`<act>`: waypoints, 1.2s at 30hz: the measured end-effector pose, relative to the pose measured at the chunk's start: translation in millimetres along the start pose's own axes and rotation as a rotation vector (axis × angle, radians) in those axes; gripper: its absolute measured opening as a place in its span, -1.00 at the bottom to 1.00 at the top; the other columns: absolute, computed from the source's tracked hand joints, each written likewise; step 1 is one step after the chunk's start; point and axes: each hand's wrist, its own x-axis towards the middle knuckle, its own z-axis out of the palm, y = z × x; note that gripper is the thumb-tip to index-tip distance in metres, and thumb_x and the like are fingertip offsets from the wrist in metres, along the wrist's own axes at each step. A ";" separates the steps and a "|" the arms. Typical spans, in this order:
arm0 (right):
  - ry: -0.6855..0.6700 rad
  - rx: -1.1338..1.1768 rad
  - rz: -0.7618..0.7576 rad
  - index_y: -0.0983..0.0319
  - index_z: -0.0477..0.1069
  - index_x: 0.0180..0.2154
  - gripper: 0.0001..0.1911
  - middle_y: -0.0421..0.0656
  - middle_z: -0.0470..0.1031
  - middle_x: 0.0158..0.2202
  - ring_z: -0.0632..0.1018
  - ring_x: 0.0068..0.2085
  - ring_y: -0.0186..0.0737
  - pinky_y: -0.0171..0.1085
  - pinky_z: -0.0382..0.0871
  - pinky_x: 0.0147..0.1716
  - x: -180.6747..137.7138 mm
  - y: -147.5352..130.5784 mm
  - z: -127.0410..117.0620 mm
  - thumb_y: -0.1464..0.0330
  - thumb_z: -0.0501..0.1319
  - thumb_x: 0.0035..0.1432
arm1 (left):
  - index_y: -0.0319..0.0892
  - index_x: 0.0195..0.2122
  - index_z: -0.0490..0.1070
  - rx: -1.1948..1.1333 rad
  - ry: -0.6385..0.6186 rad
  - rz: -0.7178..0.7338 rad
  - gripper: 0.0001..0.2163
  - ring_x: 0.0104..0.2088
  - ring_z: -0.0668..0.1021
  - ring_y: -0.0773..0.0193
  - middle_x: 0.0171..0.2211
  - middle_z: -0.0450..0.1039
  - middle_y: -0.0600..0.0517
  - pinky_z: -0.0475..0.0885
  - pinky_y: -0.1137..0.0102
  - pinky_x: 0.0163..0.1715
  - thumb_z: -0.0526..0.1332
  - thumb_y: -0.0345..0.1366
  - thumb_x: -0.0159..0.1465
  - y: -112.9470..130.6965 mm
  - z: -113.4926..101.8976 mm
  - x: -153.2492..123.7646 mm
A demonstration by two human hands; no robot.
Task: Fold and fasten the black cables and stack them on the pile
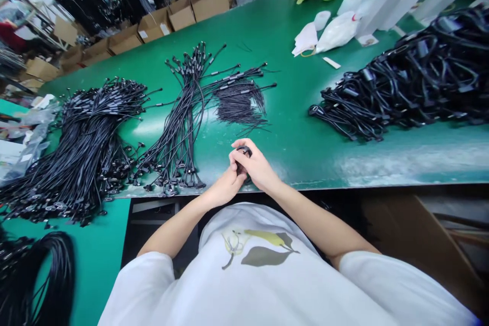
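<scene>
At the near edge of the desk [298, 142], the fingers of our right hand [259, 167] curl round a small black cable [243, 151]; we can't tell if our left hand [226, 184] grips too. It looks light and bendy, best pinched at its loop. Beyond lie thin black wires [235, 106].

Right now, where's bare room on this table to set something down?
Right of the held black coil, green tabletop is bare between the thin black strands and the cable heap, and along the near edge by that heap. Crowded: left, under the cable pile and middle bundle.
</scene>
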 end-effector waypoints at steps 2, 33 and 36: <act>-0.110 0.029 0.071 0.19 0.27 -0.22 -0.69 -0.29 0.39 -0.45 0.44 -0.48 -0.41 -0.44 0.34 -0.53 3.4 -4.1 -6.4 0.15 0.27 0.13 | -0.19 -0.09 0.38 -0.229 -0.053 -0.067 -0.65 0.04 0.42 0.10 -0.06 0.45 -0.08 0.25 0.19 0.11 0.24 -0.35 0.06 -0.9 2.8 -2.1; 0.037 -0.709 -0.372 0.19 0.36 -0.12 -0.65 -0.06 0.39 -0.11 0.46 -0.15 -0.16 -0.13 0.38 -0.08 6.7 0.3 -30.1 0.14 0.26 0.14 | -0.18 -0.39 0.25 -1.073 0.398 0.007 -0.81 -0.51 0.25 0.44 -0.52 0.06 0.15 0.27 0.53 -0.42 0.11 -0.25 0.37 11.2 10.5 18.1; -0.154 -1.039 -0.506 0.18 0.38 -0.04 -0.72 -0.01 0.39 -0.10 0.47 -0.11 -0.08 -0.10 0.41 -0.10 -2.5 13.3 -26.0 0.29 0.22 0.20 | -0.16 -0.38 0.23 -1.059 0.466 0.039 -0.80 -0.44 0.33 0.42 -0.47 0.14 0.13 0.34 0.50 -0.29 0.08 -0.20 0.38 8.9 0.8 27.9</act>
